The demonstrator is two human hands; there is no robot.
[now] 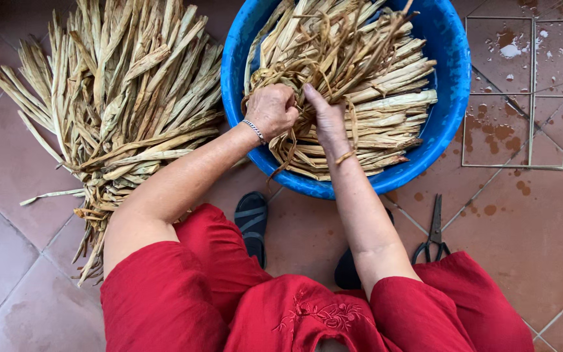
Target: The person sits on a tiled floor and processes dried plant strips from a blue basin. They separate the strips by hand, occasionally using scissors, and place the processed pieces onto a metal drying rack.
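A round blue basin [447,78] on the floor holds a thick bundle of dried tan leaf strips [373,85]. My left hand [272,109], with a thin bracelet at the wrist, is clenched on a thin strip at the bundle's near end. My right hand [326,117] presses flat on the bundle beside it, fingers pointing up and apart, and a strip lies looped over its wrist. A second large pile of dried leaves [122,91] lies fanned out on the tiles to the left of the basin.
Black scissors [434,231] lie on the terracotta tiles at the right, near my knee. A thin metal wire frame [532,91] rests on wet tiles at the upper right. Dark sandals [252,221] and red clothing [294,306] fill the bottom.
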